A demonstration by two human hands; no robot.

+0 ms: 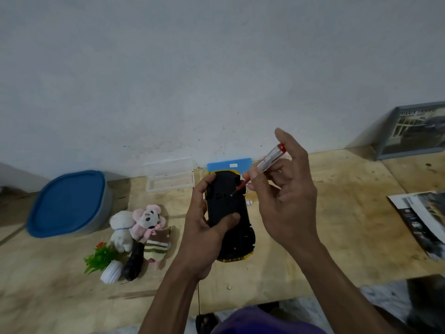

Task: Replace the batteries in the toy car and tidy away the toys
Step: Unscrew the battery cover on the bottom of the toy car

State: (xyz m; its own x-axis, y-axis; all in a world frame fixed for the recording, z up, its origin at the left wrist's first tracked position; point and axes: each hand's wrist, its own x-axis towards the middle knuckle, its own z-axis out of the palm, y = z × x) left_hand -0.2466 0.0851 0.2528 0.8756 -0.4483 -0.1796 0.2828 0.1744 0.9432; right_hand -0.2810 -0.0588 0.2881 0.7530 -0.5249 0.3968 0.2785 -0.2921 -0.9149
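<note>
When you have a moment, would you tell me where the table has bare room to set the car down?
The widest bare patch lies between the toy car and the magazines. Another runs along the near edge, in front of the small plant. The left is crowded: blue-lidded container, plush toys, plant.

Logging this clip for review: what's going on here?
A person holds the toy car upside down in the left hand. The right hand sets a screwdriver to its black underside. The soft toys lie on the table beside a lidded blue tub.
</note>
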